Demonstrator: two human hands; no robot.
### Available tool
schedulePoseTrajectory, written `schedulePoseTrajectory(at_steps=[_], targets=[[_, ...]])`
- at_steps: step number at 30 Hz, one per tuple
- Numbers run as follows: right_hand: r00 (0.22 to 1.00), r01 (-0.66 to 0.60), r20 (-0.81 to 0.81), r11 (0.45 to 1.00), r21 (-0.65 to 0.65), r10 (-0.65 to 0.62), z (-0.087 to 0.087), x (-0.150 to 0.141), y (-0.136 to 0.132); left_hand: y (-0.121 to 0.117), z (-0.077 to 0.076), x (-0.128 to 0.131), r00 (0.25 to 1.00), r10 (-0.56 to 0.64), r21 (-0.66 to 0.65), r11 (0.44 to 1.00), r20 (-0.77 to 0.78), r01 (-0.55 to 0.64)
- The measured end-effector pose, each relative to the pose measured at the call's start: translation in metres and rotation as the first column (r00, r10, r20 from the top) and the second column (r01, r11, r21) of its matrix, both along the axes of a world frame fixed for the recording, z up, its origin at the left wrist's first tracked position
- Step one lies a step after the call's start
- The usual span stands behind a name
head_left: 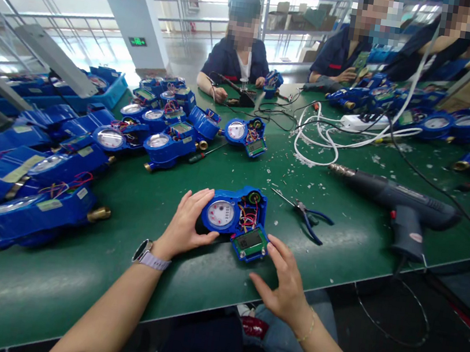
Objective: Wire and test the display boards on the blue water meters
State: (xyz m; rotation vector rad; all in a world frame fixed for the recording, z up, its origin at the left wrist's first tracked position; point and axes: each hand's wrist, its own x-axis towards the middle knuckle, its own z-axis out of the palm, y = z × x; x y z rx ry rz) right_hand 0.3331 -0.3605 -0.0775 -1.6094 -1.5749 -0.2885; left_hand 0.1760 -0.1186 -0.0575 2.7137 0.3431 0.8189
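Observation:
A blue water meter point(235, 218) lies open on the green table point(136, 197) in front of me, showing a white dial, coloured wires and a green circuit board with a small screen. My left hand point(184, 224), with a watch on the wrist, grips the meter's left side by the dial. My right hand point(285, 285) hovers at the meter's lower right corner, fingers spread, fingertips close to the circuit board and holding nothing.
Several blue meters point(64, 175) are piled at the left and more point(241, 133) lie further back. Blue-handled pliers point(310, 216) and a dark heat gun point(401, 205) lie to the right. White cables point(332, 137) cross the table. Three people work at the far side.

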Motion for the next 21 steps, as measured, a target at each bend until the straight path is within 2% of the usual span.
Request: schedulePoseTrajectory(at_steps=[7,14,21], targets=[[0.938,0.073,-0.324,0.984,-0.160,-0.122,-0.0030,0.0058,0.0007,0.0008,-0.0039,0.0011,1.000,0.017,-0.016,1.000,0.015,-0.017],[0.947,0.076,-0.285,0.964,-0.255,-0.150,-0.0028,0.0091,0.0058,0.0016,-0.0051,0.0005,1.000,0.020,-0.026,0.999,0.022,-0.019],[0.952,0.059,-0.277,0.966,-0.253,-0.131,-0.0009,0.0101,0.0055,0.0000,-0.0040,-0.0006,0.999,0.004,-0.060,0.998,0.041,-0.001]])
